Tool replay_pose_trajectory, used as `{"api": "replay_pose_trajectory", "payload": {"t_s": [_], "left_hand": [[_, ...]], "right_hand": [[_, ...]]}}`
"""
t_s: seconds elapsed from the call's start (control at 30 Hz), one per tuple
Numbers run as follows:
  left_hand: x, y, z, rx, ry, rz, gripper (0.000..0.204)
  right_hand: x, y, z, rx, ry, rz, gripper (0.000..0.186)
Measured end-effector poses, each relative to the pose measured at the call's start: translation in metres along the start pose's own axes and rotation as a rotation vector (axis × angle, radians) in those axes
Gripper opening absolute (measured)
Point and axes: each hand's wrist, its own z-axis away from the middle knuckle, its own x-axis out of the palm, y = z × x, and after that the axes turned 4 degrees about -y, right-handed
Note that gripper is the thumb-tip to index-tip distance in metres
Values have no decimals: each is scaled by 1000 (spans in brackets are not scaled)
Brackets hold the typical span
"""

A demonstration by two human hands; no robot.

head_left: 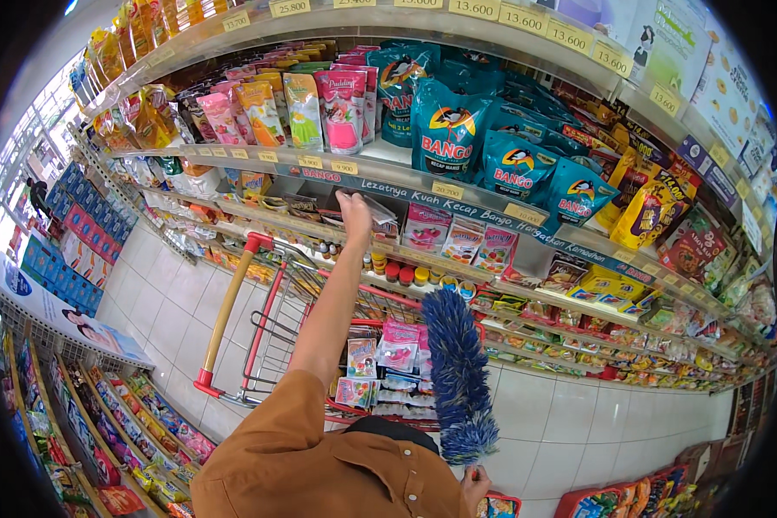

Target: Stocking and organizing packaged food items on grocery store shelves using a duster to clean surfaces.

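My left arm stretches forward to the shelving, where my left hand is at the gap under the shelf with the teal pouches. Its fingers are curled beside a pale, flat packet-like thing; what they hold is partly hidden. Dessert-mix packets stand just right of that spot. Low at my right side, my right hand is closed on the lower end of a blue fluffy duster. The duster points up and away from me, over the right side of a shopping cart.
The red-and-grey shopping cart stands between me and the shelves, with pink and white packets in it. Teal sauce pouches line the shelf above. Snack shelves are behind me on the left. Red baskets of packets sit lower right.
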Motion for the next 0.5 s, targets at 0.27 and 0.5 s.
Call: {"api": "replay_pose_trajectory", "payload": {"t_s": [0.27, 0.5], "left_hand": [[-8, 3, -13, -117, -238, -472, 63], [-3, 21, 9, -70, -156, -683, 57]], "right_hand": [[-7, -8, -7, 16, -16, 44, 31], [-9, -20, -17, 17, -12, 106, 28]]}}
